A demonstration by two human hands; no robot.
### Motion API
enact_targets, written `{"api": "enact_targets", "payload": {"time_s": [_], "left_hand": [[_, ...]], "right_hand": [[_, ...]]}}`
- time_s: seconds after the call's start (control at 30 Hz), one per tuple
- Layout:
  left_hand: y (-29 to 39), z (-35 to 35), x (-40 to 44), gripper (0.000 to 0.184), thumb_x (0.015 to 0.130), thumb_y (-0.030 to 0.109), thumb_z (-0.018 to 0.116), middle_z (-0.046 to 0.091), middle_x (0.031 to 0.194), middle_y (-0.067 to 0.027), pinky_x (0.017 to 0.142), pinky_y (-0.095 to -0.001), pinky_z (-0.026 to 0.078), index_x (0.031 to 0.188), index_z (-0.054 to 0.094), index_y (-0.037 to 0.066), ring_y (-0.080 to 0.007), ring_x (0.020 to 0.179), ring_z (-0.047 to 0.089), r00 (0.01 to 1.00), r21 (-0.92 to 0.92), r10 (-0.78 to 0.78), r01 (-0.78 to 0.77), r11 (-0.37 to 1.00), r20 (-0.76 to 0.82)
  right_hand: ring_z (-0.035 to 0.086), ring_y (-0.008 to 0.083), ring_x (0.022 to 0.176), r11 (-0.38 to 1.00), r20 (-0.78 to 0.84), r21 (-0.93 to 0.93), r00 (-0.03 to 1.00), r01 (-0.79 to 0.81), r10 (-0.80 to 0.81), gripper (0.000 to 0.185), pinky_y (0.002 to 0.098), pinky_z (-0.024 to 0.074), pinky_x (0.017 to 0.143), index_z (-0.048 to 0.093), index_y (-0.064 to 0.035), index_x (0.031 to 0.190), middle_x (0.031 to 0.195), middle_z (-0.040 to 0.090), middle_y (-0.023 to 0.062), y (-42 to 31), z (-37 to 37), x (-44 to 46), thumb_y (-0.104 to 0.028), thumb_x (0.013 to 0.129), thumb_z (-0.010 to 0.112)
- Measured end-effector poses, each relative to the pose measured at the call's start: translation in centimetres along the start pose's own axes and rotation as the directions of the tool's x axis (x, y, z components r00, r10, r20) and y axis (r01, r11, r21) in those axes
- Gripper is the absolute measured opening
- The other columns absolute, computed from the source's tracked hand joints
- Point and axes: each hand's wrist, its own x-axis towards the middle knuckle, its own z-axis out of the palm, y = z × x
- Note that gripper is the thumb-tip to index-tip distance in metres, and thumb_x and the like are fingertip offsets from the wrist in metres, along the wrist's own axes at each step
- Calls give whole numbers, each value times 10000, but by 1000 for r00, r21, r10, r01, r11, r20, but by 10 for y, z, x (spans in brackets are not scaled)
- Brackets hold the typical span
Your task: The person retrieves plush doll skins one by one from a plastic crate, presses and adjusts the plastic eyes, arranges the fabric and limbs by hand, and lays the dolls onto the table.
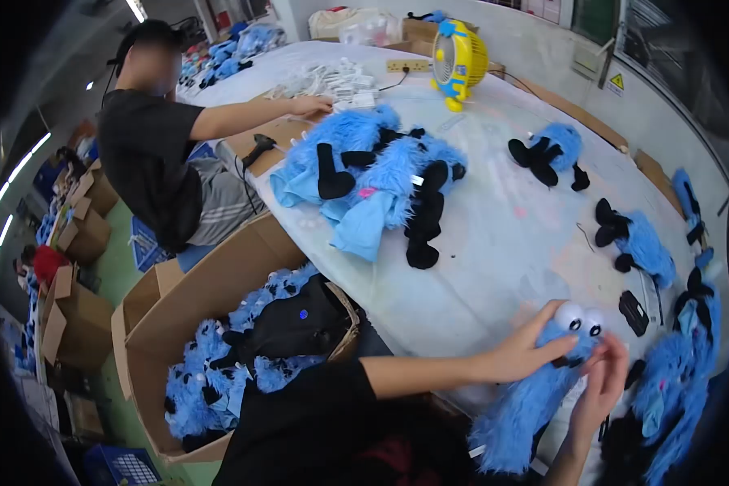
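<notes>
A furry blue plush toy (526, 413) with bulging white eyes (581, 320) stands upright in front of me at the table's near right. My left hand (540, 344) wraps around its head from the left, thumb just under the eyes. At the right side of the toy's face is my right hand (606, 373), its fingers bent and drawn together at the fur. Whatever those fingertips pinch, if anything, is hidden. More blue plush pieces (672, 389) with black parts lie right of my right hand. A black flat object (633, 313) rests behind it.
A heap of blue plush toys (381, 174) covers the table's middle. Single toys lie at the right (555, 154). A yellow fan (459, 65) and power strip (408, 66) stand behind. An open carton (219, 251) of toys is at my left; a co-worker (150, 138) sits beyond.
</notes>
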Motion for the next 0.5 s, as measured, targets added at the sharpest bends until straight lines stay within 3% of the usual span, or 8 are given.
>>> {"api": "enact_targets", "payload": {"time_s": [0.03,0.07,0.23,0.3,0.37,0.5], "left_hand": [[-3,-3,11,363,875,196,524,540,937,-74,704,-254,425,1166,403,17,-115,793,497,998,41,64,-64,997,-7],[-6,-6,19,363,875,196,524,540,937,-74,704,-254,425,1166,403,17,-115,793,497,997,41,69,-69,997,-14],[-14,-27,52,268,873,207,532,570,834,-55,624,-262,407,1061,474,25,-136,699,506,988,267,-69,31,963,136],[-19,-37,56,261,862,219,544,565,785,-59,606,-267,402,1029,478,30,-164,665,505,989,478,-86,19,878,119],[-27,-44,53,257,851,232,557,560,735,-63,588,-271,397,998,482,35,-191,632,504,987,660,-126,29,751,100],[-35,-44,56,262,841,240,573,550,765,-72,597,-268,395,973,493,29,-196,651,500,996,727,-48,-22,687,75]], "right_hand": [[532,207,867,939,-195,-243,936,245,-294,424,288,418,810,385,20,1246,1026,535,151,12,2,14,-107,848,456],[532,207,867,938,-187,-242,936,249,-297,424,288,418,810,385,20,1246,1026,535,151,20,3,23,-107,848,456],[522,165,812,984,-183,-132,973,119,-142,366,241,413,772,420,26,1203,986,548,125,54,11,60,-166,892,438],[513,147,808,986,-180,139,977,-94,118,335,227,409,762,438,24,1176,982,548,113,77,8,56,-169,902,434],[505,129,804,863,-113,391,914,-319,389,306,212,405,753,455,21,1149,977,549,100,98,9,44,-172,913,431],[498,121,791,917,-215,202,898,-344,384,256,229,415,736,486,18,1086,949,551,86,120,4,34,-160,909,437]]}}
